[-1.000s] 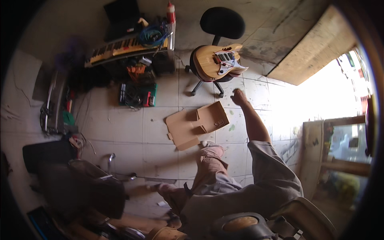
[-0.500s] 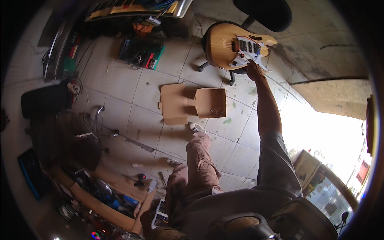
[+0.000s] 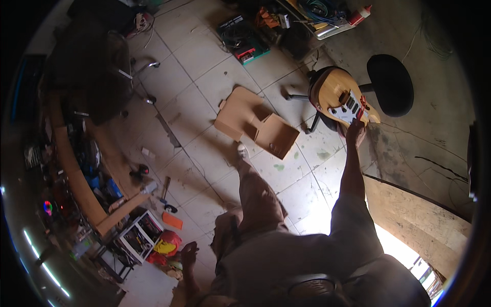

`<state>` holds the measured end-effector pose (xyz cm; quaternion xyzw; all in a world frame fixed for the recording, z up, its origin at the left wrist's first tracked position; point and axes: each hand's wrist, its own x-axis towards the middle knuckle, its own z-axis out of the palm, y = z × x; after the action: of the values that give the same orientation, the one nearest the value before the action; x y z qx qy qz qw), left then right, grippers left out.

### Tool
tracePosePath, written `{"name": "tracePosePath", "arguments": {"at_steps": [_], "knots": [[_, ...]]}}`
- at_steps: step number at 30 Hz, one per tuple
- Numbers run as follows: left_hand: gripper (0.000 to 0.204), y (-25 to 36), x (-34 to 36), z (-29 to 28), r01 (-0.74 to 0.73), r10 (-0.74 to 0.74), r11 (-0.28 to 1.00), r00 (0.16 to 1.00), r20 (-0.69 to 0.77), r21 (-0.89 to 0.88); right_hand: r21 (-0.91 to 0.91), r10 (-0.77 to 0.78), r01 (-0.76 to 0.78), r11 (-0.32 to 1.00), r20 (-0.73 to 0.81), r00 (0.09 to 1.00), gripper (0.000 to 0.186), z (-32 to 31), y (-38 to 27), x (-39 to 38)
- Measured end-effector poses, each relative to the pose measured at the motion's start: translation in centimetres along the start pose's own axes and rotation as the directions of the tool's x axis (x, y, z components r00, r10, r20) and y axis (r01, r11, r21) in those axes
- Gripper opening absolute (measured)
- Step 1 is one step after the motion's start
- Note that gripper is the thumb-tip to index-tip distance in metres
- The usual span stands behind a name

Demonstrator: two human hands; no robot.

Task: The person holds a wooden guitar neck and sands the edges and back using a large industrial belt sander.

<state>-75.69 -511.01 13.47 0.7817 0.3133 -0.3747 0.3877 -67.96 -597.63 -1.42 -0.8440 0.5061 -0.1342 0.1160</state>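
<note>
A pale wooden electric guitar body (image 3: pixel 331 88) with a white pickguard lies on the seat of a black swivel chair (image 3: pixel 391 84). My right hand (image 3: pixel 356 132) reaches out to its near edge, fingers closed by the pickguard. From those fingers a slim red thing (image 3: pixel 362 106) sticks up over the pickups; its kind is too small to tell. My left hand (image 3: pixel 189 254) hangs low at my side, fingers loosely bent, holding nothing. On the floor between them, an opened cardboard box (image 3: pixel 238 109) has a small item (image 3: pixel 273 148) in its tray.
A green case (image 3: pixel 254 55) with cables and red parts lies on the floor beyond the box. At left are a dark chair (image 3: pixel 105 71), a wooden frame (image 3: pixel 76 171) full of tools, a hammer (image 3: pixel 165 188) and a compartment tray (image 3: pixel 141 236). A wall borders the right.
My view has turned, so the guitar and box appear rotated. My right hand and the slim red thing have shifted across the pickguard. My left hand now shows more clearly.
</note>
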Motion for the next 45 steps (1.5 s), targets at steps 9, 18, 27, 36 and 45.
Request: {"name": "tracePosePath", "arguments": {"at_steps": [9, 18, 27, 36, 45], "knots": [[0.043, -13.9, -9.1, 14.8, -0.071, 0.048, 0.964, 0.994, -0.094, -0.257, 0.388, -0.665, 0.623, 0.679, -0.034, 0.746, 0.009, -7.1, -11.9, -13.9], [0.035, -42.2, -19.8, 29.3, 0.247, -0.295, 0.794, 0.955, 0.002, -0.555, 0.652, -0.914, 0.652, 0.386, 0.173, 0.368, 0.011, -18.8, -11.2, -29.5], [0.032, -38.2, -21.0, 36.2, 0.044, -0.121, 0.886, 0.983, -0.139, -0.462, 0.739, -0.925, 0.559, 0.375, 0.263, 0.273, 0.009, -22.5, -2.3, -28.1], [0.041, -10.0, -18.7, 38.0, -0.296, 0.08, 0.722, 0.934, -0.349, -0.625, 0.851, -0.946, 0.436, 0.291, 0.325, -0.002, 0.015, -23.2, -4.9, -22.4], [0.064, 11.9, -30.1, 38.6, -0.645, 0.367, 0.481, 0.763, -0.533, -0.593, 0.98, -0.95, -0.004, 0.2, 0.193, -0.247, 0.015, -34.1, -11.8, -19.0]]}}
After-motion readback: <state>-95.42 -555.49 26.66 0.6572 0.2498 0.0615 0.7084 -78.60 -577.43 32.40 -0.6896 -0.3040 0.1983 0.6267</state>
